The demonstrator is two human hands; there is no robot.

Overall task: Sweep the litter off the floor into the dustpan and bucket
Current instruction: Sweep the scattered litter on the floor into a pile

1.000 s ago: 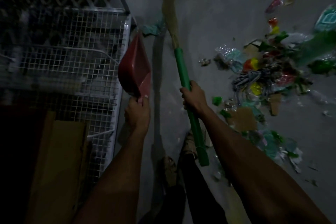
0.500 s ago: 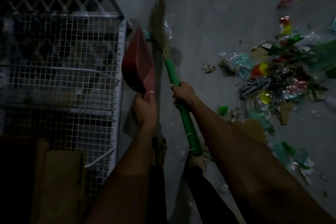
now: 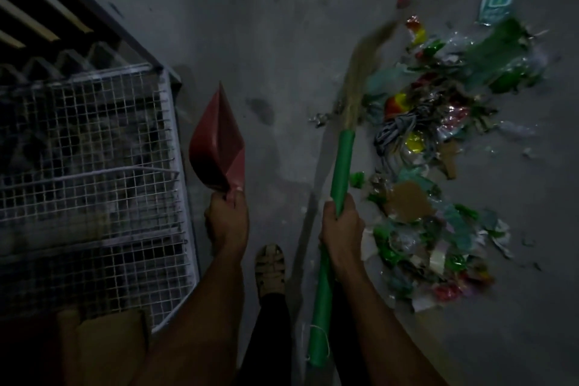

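Observation:
My left hand (image 3: 227,222) grips the handle of a red dustpan (image 3: 217,147), which points away from me and hangs above the floor beside the wire rack. Around the green handle of a broom (image 3: 343,160) curls my right hand (image 3: 341,229). The broom's straw bristles (image 3: 363,63) are blurred and reach the left edge of a pile of litter (image 3: 438,141): coloured wrappers, plastic scraps, cardboard pieces and a grey cord on the grey floor to my right. No bucket is in view.
A white wire-mesh rack (image 3: 94,185) stands at the left, close to the dustpan. Brown cardboard (image 3: 106,351) lies below it. My sandalled foot (image 3: 270,266) stands between my arms. Bare grey floor (image 3: 266,25) stretches ahead.
The broom has swung to the right, from beside the rack and dustpan over to the litter pile. The view shifted with it. My left hand still holds the dustpan.

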